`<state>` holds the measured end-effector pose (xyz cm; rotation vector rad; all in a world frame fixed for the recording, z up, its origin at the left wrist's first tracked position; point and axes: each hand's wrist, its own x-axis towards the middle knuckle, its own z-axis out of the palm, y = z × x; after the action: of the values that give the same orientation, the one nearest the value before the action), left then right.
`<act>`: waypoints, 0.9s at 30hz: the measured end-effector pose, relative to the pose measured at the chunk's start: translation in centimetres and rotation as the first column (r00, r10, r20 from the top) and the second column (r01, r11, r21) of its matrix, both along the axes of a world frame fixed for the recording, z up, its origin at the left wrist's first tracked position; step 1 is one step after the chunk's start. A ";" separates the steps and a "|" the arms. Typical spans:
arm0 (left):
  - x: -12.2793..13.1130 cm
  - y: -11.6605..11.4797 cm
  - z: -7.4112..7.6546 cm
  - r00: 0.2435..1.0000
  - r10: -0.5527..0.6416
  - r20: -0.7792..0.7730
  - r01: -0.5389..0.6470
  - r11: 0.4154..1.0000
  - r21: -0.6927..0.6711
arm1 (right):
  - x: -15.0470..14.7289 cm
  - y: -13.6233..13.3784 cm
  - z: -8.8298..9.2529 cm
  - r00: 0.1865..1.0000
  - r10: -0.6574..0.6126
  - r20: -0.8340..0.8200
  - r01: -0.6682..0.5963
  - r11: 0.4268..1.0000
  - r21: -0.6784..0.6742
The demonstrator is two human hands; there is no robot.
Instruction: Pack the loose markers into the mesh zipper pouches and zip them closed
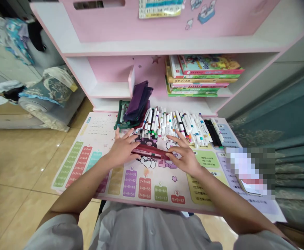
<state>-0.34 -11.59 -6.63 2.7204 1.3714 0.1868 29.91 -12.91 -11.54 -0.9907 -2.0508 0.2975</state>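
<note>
Fingers (pixel 127 136) of both hands are spread and slightly curved above the desk (pixel 71 173). Left hand (pixel 123 150): splayed, with its near edge against the left end of a dark red pouch (pixel 150 152). Right hand (pixel 184 156): more curled, with fingertips at the pouch's right end. Whether either hand has a firm hold on the pouch cannot be told from this view.

Surroundings: a beige tiled floor (pixel 24 163) spreads to the left, a teal curtain (pixel 295 114) hangs on the right, and a couch (pixel 46 104) piled with cushions and cloth stands far left. A pink-and-white shelf unit (pixel 110 48) rises from the far edge of the desk. A stack of books (pixel 204 74) lies flat on its lower shelf, right of centre.

Desk surface: covered by a printed multiplication-table mat (pixel 144 189) with cartoon characters at its centre. A pixelated patch (pixel 251 172) hides the near right corner; contents cannot be told. A loose heap of marker pens (pixel 172 126) lies along the far side, just beyond both hands. Left of the heap, folded purple fabric (pixel 138 100) leans against the shelf, above a dark green holder (pixel 122 114). The pouch lies flat across the cartoon print, between the hands and just near of the pens.
</note>
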 end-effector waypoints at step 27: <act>-10.9 5.6 2.4 0.561 0.812 0.158 -0.775 0.583 -0.242 | -0.5 0.0 -0.6 0.996 -0.068 -0.059 0.075 0.989 0.130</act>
<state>-11.23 -5.95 -4.25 1.6549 2.3066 0.4484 29.40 -12.88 -12.09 -0.9613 -1.9543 0.1471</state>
